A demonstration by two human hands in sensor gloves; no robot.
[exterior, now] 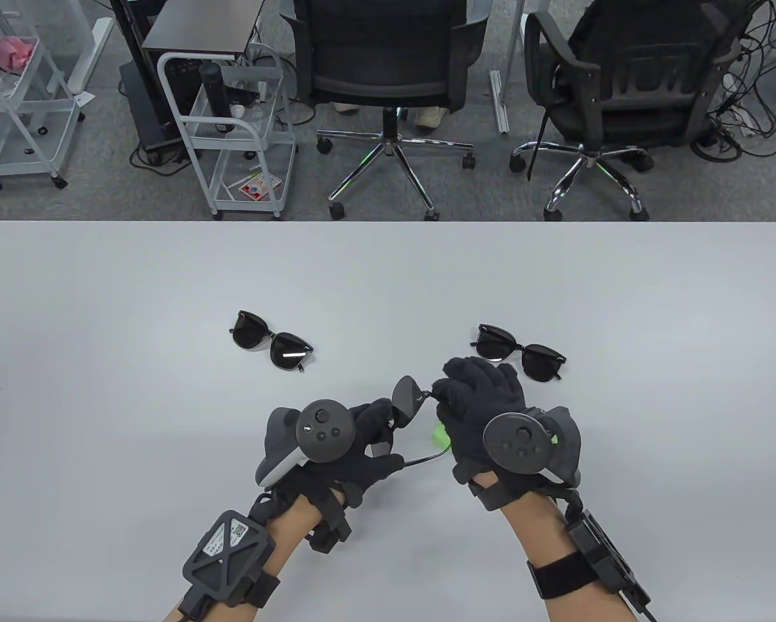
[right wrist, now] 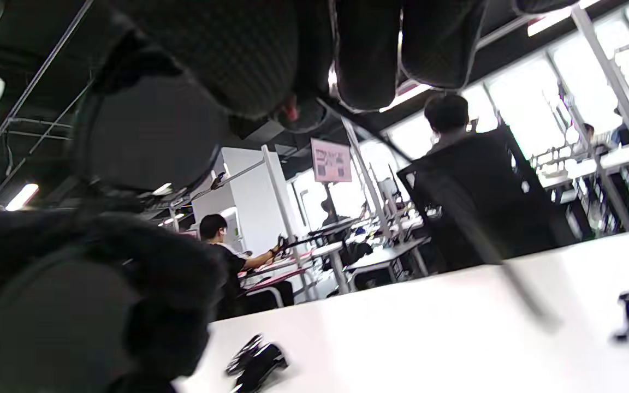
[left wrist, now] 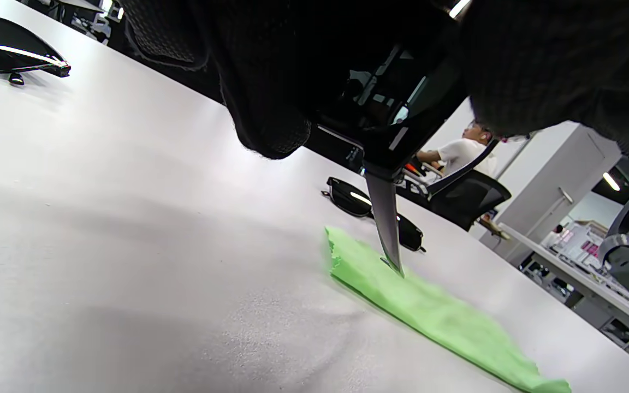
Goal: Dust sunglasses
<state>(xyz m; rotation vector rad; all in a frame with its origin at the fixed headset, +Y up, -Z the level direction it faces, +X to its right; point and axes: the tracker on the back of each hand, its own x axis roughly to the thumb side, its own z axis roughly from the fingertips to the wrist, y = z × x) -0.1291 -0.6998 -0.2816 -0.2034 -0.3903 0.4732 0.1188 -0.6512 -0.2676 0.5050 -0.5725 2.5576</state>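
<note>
Sunglasses (exterior: 406, 400) pinched between both hands' fingers (exterior: 456, 387).

Three sunglasses (exterior: 272, 349), one green cloth (left wrist: 434, 314), two hands.

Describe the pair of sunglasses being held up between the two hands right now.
The held sunglasses are dark, with glossy black lenses and thin arms, plastic by the look. They are lifted off the table, tilted on edge. The left hand grips one side; the right hand pinches the other. One arm hangs down, its tip touching the green cloth on the table. Much of the frame is hidden by the gloves.
</note>
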